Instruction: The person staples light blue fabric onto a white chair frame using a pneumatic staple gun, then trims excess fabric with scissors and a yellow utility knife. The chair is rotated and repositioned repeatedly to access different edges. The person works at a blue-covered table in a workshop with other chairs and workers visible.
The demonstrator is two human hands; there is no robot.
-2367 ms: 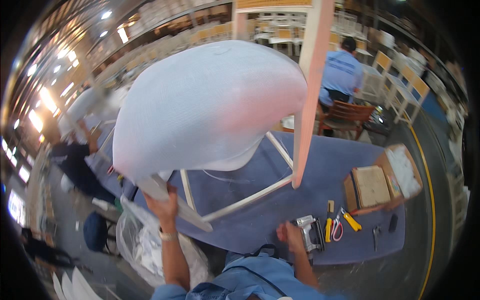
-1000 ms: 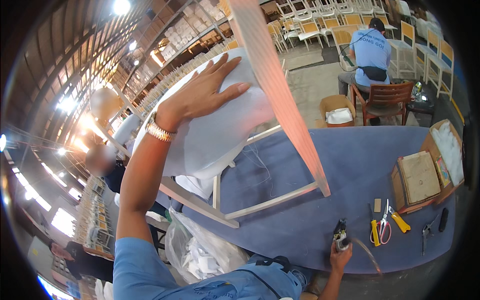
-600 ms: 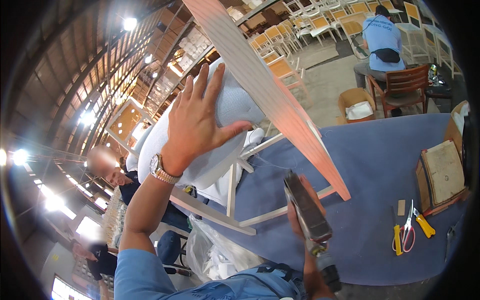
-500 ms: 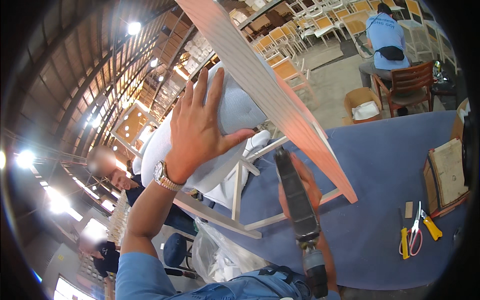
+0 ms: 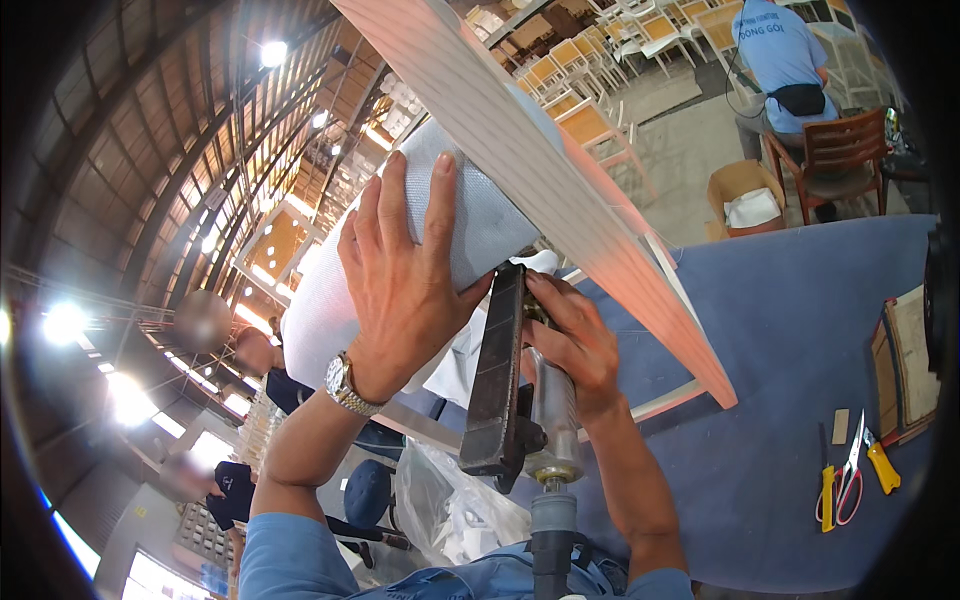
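My left hand [image 5: 405, 270] lies with fingers spread on the light grey fabric of an upholstered chair part [image 5: 488, 205], its thumb close to the nose of a staple gun. In my right hand [image 5: 578, 345] is that black and silver air staple gun [image 5: 497, 370], its nose against or very near the edge of the fabric; contact is hard to tell. A hose coupling [image 5: 553, 515] hangs from its lower end. The pale wooden chair frame [image 5: 560, 205] stands tilted on the table, with one long leg slanting across the view. Loose white cloth shows behind the gun.
A blue-covered table [image 5: 770, 330] bears scissors [image 5: 852, 470], a yellow-handled tool [image 5: 827, 485], a yellow cutter [image 5: 881, 465] and a cardboard box [image 5: 905, 365]. Clear plastic sheeting [image 5: 445, 500] hangs at the near left. A seated person [image 5: 780, 65] works beyond; others stand at left.
My right hand has raised the staple gun up and left, bringing its nose to the fabric edge beside my left thumb. My left hand has shifted slightly down, still on the fabric.
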